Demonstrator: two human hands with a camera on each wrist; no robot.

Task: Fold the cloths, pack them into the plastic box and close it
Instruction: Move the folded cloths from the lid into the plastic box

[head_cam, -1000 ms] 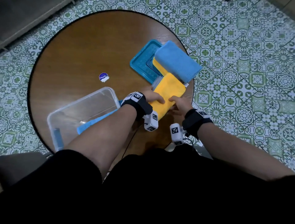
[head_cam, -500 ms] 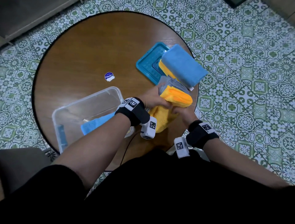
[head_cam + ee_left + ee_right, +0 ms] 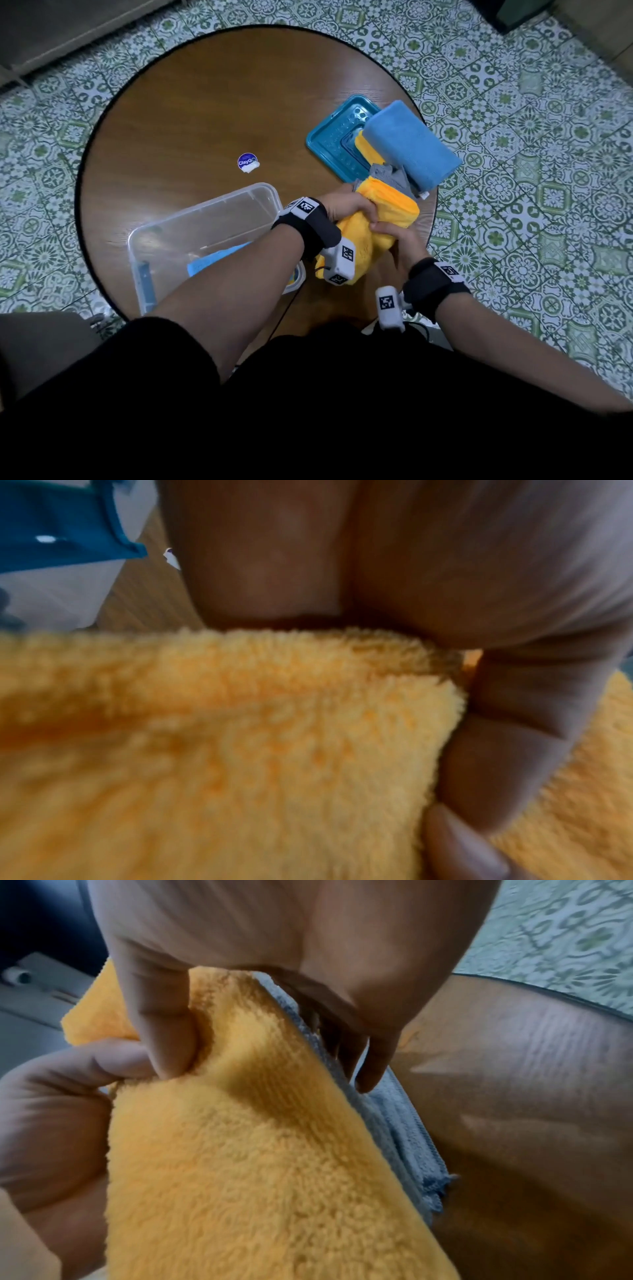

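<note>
A yellow cloth (image 3: 383, 222) is being gripped by the left hand (image 3: 346, 207) and right hand (image 3: 399, 236), fingers curled round it; edges should be kept aligned before the box (image 3: 205, 219) is being loaded.

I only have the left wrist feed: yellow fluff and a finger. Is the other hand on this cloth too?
Observer: Yes. The right hand grips the yellow cloth beside the left hand, above the table's near edge.
Operator: Is it all yellow?
Observer: No. The right wrist view shows its grey side, with right fingertips on it.
Operator: Anything in the box?
Observer: A blue cloth lies in the clear plastic box; my arm covers part.
Operator: Lid?
Observer: The teal lid lies on the table under a blue folded cloth.
</note>
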